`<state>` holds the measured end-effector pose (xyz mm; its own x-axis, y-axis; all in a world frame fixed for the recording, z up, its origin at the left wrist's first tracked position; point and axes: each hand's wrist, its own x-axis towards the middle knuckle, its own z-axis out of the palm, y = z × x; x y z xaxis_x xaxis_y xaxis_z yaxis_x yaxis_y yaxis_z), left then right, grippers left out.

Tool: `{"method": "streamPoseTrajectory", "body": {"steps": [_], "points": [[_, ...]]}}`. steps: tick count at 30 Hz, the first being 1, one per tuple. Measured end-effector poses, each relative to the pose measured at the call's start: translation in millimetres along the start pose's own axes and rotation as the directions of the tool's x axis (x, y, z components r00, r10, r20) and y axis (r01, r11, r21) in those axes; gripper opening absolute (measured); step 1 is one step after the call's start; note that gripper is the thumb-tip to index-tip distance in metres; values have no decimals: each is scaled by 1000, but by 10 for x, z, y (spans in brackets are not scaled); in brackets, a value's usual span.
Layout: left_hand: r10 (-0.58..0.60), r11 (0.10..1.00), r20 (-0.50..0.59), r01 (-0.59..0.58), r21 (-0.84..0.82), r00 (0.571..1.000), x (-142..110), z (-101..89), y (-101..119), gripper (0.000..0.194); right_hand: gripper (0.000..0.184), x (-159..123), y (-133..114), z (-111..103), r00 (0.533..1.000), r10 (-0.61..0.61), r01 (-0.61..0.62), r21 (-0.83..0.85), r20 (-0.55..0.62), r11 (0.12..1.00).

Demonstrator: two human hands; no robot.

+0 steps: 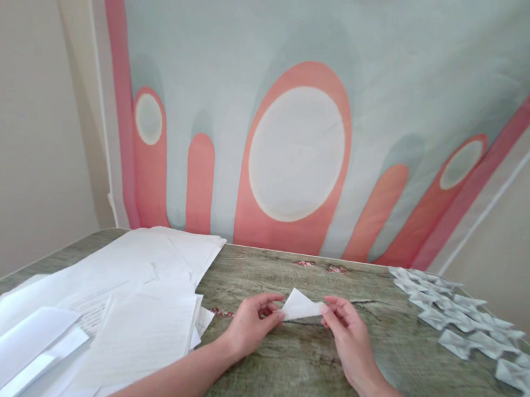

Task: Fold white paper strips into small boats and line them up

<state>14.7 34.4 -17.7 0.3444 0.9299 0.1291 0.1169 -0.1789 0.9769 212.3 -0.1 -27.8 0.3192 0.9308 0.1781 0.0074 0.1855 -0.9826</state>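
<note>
A small folded piece of white paper (300,307) with a triangular peak is held between my two hands, just above the wooden table. My left hand (251,324) pinches its left end between thumb and fingers. At the right end, my right hand (346,331) has thumb and fingers closed on the paper's tip. Toward the left lies a stack of lined paper sheets (144,332), closest to my left arm. Several folded paper pieces (466,323) are laid in rows on the right, beyond my right hand.
The wood-patterned table (280,383) meets a wall hanging (234,58) with pink arches at its back edge. Larger loose white sheets (160,250) and folded paper strips (25,349) cover the table's left side. Small reddish marks (336,269) show near the back.
</note>
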Motion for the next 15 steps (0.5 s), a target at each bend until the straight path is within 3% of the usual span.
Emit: {"method": "streamPoseTrajectory", "body": {"steps": [6, 11, 15], "points": [[-47, 993, -1, 47, -110, 999, 12, 2, 6, 38, 32, 10, 25, -6, 1000, -2, 2, 12, -19, 1000], [-33, 992, -77, 23, -128, 997, 24, 10, 4, 26, 31, 13, 27, -6, 1000, -3, 4, 20, -31, 1000], [-56, 992, -67, 48, -113, 996, 32, -3, -10, 25, 31, 13, 29, -8, 1000, -8, 9, 26, -23, 1000]]}}
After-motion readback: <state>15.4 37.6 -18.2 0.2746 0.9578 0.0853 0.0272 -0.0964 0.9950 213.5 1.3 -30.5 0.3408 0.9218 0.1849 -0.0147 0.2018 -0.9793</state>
